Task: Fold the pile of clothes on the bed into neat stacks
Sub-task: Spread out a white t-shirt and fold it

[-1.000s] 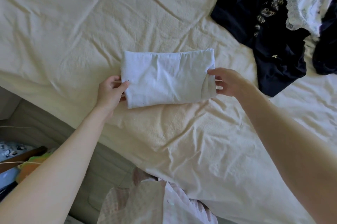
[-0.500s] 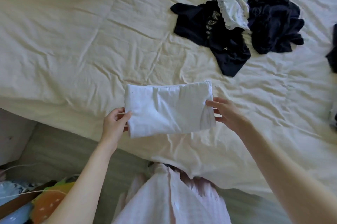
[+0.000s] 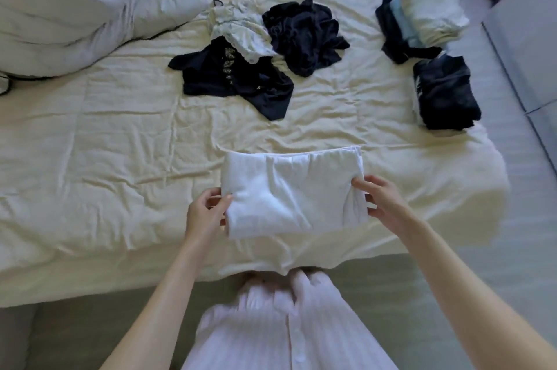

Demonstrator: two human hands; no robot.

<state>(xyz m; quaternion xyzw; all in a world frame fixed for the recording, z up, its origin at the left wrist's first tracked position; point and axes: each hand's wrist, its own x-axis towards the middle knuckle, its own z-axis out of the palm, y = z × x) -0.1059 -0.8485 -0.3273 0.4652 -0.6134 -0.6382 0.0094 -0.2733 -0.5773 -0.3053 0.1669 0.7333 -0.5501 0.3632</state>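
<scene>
Folded white garment point(image 3: 291, 189) near the bed's point(image 3: 120, 143) near edge, held at both ends: left hand point(image 3: 205, 214) pinching the left end, right hand point(image 3: 381, 204) gripping the right end, thumb on top. Farther off, loose dark and pale clothes point(image 3: 259, 59); folded stacks point(image 3: 428, 50) at far right.

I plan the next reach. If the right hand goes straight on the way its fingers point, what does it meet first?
The right hand points left across the white garment it grips, so it would probably meet the left hand at the other edge.
</scene>
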